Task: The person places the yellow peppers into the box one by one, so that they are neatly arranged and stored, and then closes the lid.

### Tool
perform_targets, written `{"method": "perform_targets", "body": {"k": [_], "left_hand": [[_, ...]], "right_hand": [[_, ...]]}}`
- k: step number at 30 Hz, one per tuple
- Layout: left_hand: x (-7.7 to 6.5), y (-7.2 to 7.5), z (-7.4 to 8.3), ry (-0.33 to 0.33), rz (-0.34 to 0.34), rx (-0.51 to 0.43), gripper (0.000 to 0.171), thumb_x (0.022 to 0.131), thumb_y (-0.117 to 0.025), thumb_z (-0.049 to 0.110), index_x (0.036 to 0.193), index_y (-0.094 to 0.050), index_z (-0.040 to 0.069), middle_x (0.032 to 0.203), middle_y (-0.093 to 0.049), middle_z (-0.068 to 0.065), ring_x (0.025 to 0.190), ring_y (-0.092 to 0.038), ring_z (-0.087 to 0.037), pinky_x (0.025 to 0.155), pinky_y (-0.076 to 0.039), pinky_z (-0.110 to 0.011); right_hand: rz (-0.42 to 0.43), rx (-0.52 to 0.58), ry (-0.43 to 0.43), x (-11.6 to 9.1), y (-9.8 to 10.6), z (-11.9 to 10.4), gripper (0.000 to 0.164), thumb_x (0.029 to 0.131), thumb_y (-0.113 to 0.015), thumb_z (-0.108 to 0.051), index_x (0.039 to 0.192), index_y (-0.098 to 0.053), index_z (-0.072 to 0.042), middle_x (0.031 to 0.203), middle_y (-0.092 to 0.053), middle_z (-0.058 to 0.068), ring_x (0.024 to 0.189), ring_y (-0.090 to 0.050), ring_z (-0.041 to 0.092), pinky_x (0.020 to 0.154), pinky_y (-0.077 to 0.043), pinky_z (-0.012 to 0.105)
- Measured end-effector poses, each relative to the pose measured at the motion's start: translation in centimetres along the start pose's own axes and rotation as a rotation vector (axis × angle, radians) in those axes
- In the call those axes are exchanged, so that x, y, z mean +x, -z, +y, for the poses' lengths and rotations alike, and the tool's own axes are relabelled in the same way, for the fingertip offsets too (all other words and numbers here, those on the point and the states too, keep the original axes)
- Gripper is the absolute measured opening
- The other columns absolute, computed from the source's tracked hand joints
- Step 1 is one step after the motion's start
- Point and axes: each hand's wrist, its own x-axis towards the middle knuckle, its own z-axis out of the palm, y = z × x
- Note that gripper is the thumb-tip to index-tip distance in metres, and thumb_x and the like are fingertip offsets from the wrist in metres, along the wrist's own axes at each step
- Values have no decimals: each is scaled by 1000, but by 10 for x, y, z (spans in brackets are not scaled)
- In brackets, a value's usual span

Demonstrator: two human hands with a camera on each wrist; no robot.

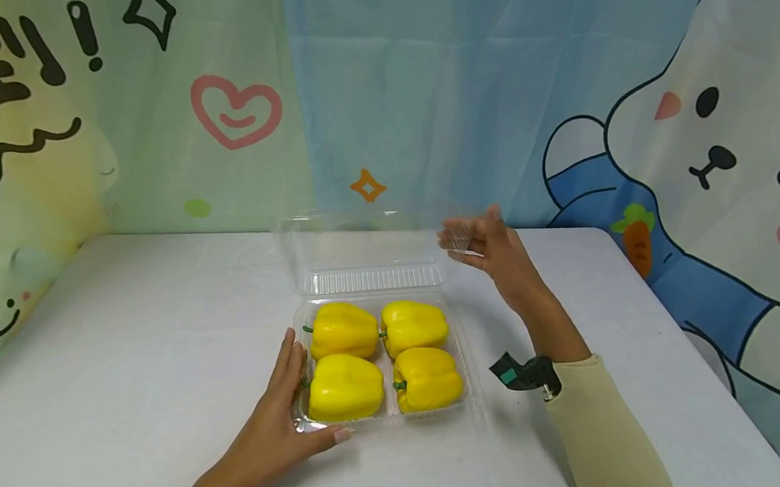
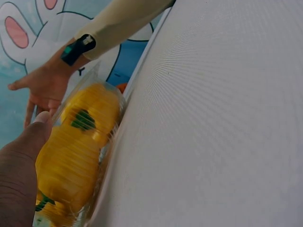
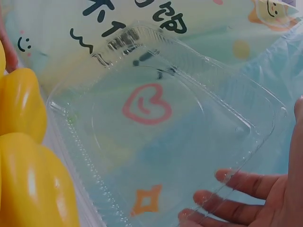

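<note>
A clear plastic clamshell box (image 1: 389,410) lies on the table with its lid (image 1: 372,280) raised at the back. Inside sit several yellow bell peppers (image 1: 344,387) with green stems, two columns split by a ridge. My left hand (image 1: 282,411) rests round the front left corner, its fingers straight along the left side and its thumb (image 2: 35,132) along the front. At the lid's right side is my right hand (image 1: 493,253). Its spread fingers (image 3: 251,182) show through the clear plastic, touching the lid or very near it, while the thumb stands apart.
A white cloth covers the table (image 1: 128,378). Behind it hangs a printed curtain (image 1: 416,76) with a heart and a cartoon rabbit. The right wrist carries a black strap mount (image 1: 526,374) just below the sleeve (image 1: 605,426).
</note>
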Motion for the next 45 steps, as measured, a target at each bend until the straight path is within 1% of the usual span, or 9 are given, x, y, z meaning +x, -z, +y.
{"method": "perform_targets", "body": {"k": [3,7,13,18,23,27,33,40,45], "left_hand": [[0,0,0,2,-1,-3,125,70,-82,55,156,-5,5,161,15,4,146,-4,-27,112,-18,-55],[0,0,1,1,-3,-5,126,70,-82,56,156,-5,4,161,15,2,146,-4,-27,112,-18,-55],[0,0,1,-4,-3,-8,126,70,-83,54,155,-5,2,162,14,0,146,-3,-27,112,-18,-53],[0,0,1,-7,-4,-7,125,71,-83,53,155,-5,2,162,14,-1,146,-3,-27,112,-18,-54],[1,0,0,-5,-10,-3,125,71,-82,53,155,-5,1,162,14,-1,146,-3,-28,112,-18,-54],[0,0,1,-5,-5,-6,125,71,-83,50,155,-5,3,162,14,-1,146,-3,-28,112,-18,-55],[0,-2,1,-15,0,-32,125,70,-84,50,155,-6,3,162,13,0,146,-6,-26,112,-19,-51],[-1,-2,0,-13,4,-29,125,70,-84,50,155,-6,3,162,12,0,146,-6,-26,112,-19,-51],[-1,-1,0,-14,5,-37,126,70,-85,48,156,-5,5,162,13,3,146,-7,-24,112,-19,-50]], "right_hand": [[11,4,-4,-1,0,-3,100,82,-34,-81,131,-55,4,126,-57,22,115,-56,31,99,-45,42],[25,18,-24,-3,1,-6,101,80,-38,-81,126,-57,7,123,-58,25,113,-58,31,97,-47,43],[2,-1,-42,-4,2,-9,95,86,-40,-77,126,-58,7,122,-58,25,116,-56,34,96,-47,42],[-55,4,-49,-5,6,-8,93,87,-40,-75,127,-56,8,124,-57,25,119,-54,34,97,-46,45],[-144,-39,-44,-6,13,-8,94,88,-36,-75,132,-52,6,131,-55,24,124,-50,34,100,-43,48],[-215,-51,-37,-9,18,-7,94,90,-34,-74,139,-45,6,138,-50,24,129,-46,35,101,-43,44],[-279,-46,-17,-14,25,-4,92,93,-34,-69,144,-37,8,146,-40,25,133,-39,40,103,-41,36],[-329,-104,-46,-20,30,-3,95,93,-32,-71,147,-30,7,147,-36,25,132,-40,43,104,-38,34],[-361,-133,-55,-24,32,-4,95,93,-32,-70,148,-29,7,147,-35,26,130,-41,45,104,-39,33]]}}
